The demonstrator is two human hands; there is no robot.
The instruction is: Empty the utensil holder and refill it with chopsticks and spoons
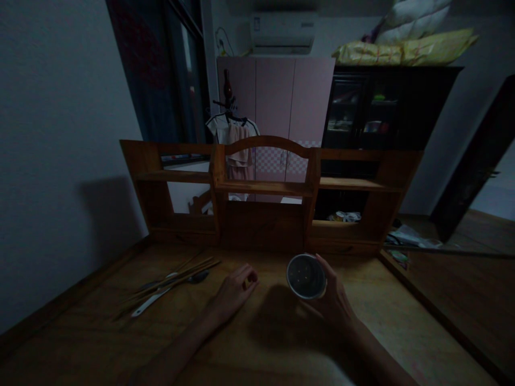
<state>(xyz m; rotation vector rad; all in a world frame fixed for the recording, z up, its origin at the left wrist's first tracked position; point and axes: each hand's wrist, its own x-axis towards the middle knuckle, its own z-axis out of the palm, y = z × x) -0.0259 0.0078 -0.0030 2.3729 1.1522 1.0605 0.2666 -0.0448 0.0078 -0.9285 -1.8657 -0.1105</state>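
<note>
My right hand point(336, 303) is wrapped round a round metal utensil holder point(306, 276), tilted so its mouth faces me. Several small holes show in its bottom, and nothing else is visible inside. On the desk to the left of it rests my left hand point(238, 287), fingers curled in and thumb meeting them in a small loop, with nothing seen in it. Beyond that hand, to the left, lies a loose pile of chopsticks point(177, 279). Among them are a spoon with a dark bowl point(198, 276) and a utensil with a white handle point(149, 304).
A wooden shelf unit point(263, 186) stands along the back of the wooden desk point(225, 348). A raised edge point(434, 313) borders the desk on the right, and a white wall point(60, 161) is at the left. Cabinets point(277, 96) stand farther back. The room is dim.
</note>
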